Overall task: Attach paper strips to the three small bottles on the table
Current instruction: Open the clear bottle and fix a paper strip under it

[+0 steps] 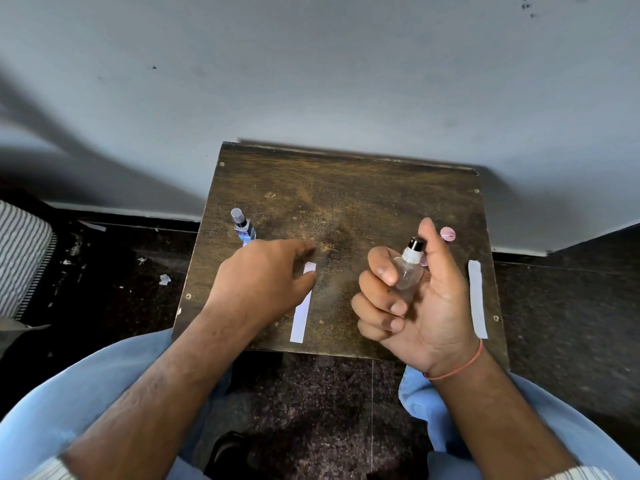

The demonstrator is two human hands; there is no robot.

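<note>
My right hand (419,303) holds a small clear bottle (408,271) with a black and white cap above the small dark wooden table (346,202); its fingers curl round the bottle. My left hand (263,275) reaches over the top end of a white paper strip (303,313) lying on the table, thumb and fingers close to that end; whether they pinch it is unclear. A second small bottle (242,226) with a grey cap and bluish body stands just behind my left hand. A pink-capped bottle (447,234) peeks out behind my right thumb. Another white strip (477,299) lies along the table's right side.
The table stands against a grey wall (311,81). Dark speckled floor surrounds it, with paper scraps (164,279) at the left. A striped cushion (20,258) is at the far left. My knees in light blue cloth (86,393) sit under the front edge.
</note>
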